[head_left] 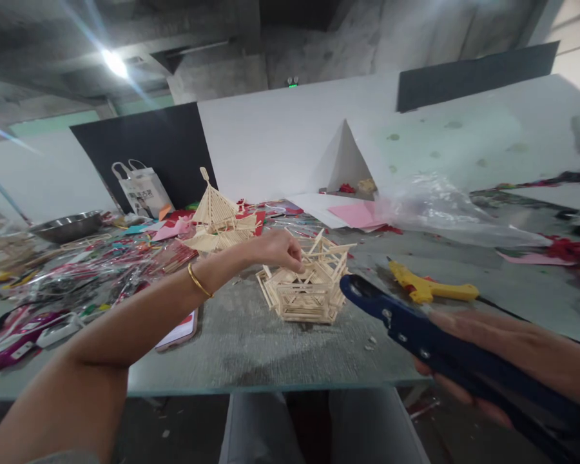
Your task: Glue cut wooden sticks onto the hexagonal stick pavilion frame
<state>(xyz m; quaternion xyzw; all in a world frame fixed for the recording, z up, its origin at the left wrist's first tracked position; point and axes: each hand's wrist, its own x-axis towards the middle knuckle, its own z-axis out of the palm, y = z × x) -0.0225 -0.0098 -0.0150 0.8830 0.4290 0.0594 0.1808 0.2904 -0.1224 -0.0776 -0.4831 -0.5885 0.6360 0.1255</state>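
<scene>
Hanging over the stick frame (pixel 305 299) at the middle of the table (pixel 251 351), the left hand (pixel 281 250) was seen curled; whether anything was pinched could not be told. At the near right, a dark blue tool (pixel 406 330) was grasped by the right hand (pixel 483 338), with a yellow glue gun (pixel 428 288) laid just beyond and a roofed stick model (pixel 216 211) set farther left.

The left arm (pixel 147 308) bends at the elbow (pixel 101 357) and stretches forward and inward, the left hand (pixel 276 249) curled, knuckles up; the right hand (pixel 493 335), lower, wraps in a grip.
</scene>
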